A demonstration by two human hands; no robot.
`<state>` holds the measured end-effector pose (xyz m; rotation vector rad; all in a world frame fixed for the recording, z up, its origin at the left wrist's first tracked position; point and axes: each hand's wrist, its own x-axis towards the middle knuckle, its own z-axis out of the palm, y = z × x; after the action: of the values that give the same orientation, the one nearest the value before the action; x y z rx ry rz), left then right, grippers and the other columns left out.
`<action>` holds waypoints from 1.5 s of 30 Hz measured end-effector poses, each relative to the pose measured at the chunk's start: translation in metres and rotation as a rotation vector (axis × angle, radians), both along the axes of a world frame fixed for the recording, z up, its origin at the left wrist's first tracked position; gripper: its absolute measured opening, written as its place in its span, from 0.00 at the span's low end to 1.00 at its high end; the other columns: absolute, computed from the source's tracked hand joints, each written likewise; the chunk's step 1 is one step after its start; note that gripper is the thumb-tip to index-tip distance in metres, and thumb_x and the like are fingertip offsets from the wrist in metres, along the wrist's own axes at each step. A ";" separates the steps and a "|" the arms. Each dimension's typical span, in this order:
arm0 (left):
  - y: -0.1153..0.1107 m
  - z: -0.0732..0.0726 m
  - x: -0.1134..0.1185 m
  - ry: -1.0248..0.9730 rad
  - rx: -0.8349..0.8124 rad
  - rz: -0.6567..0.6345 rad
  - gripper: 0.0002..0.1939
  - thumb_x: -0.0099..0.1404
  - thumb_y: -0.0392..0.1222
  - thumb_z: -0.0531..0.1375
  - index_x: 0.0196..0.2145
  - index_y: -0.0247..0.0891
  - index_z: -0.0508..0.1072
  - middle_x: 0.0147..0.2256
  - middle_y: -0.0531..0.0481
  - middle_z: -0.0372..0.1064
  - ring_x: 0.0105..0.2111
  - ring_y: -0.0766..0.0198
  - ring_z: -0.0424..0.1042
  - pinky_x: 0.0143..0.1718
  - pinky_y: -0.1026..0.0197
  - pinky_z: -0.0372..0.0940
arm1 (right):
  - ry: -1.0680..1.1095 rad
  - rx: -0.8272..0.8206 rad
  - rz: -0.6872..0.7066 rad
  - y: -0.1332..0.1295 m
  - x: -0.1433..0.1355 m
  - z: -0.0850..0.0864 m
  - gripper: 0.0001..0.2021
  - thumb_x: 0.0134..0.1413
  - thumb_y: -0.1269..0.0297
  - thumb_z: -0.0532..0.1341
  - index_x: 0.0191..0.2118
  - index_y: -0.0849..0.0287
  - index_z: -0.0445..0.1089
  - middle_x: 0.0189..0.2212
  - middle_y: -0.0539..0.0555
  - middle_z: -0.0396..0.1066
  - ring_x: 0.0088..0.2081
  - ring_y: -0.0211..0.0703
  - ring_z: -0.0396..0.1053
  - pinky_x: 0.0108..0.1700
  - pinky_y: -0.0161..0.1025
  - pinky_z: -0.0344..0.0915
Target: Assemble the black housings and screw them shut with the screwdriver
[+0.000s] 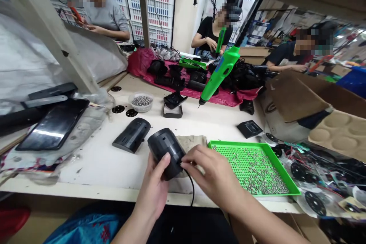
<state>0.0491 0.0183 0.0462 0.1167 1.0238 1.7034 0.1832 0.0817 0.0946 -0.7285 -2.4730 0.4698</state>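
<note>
My left hand [156, 185] is wrapped around a black rounded plastic housing [164, 145], holding it tilted above the front of the table. At the housing's right side, the fingertips of my right hand [210, 171] are pinched together; whatever sits between them is too small to make out. A black cable [192, 188] hangs down from the housing just below those fingertips. Left of it, a similar black housing shell [132, 134] lies on the white tabletop. To the right of my hands is a green tray [240, 144] with many small screws [261, 173].
A green electric screwdriver [219, 74] hangs tip down over the table. Behind are a tub of small metal parts [142, 101], black discs [117, 109] and a black frame [172, 112]. A phone-like black slab [54, 126] lies left; cardboard boxes [294, 95] stand right. Co-workers sit beyond.
</note>
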 end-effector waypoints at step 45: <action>-0.012 -0.019 -0.019 -0.194 0.045 -0.012 0.30 0.49 0.62 0.67 0.49 0.50 0.75 0.42 0.48 0.79 0.42 0.49 0.77 0.51 0.49 0.68 | 0.846 -1.067 0.096 0.026 0.012 0.054 0.34 0.56 0.34 0.48 0.53 0.58 0.66 0.43 0.61 0.73 0.41 0.48 0.73 0.50 0.47 0.69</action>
<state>0.0303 0.0066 0.0271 -0.0135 0.8403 1.6914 0.1947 0.1082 0.1489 -0.5712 -1.3395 1.7586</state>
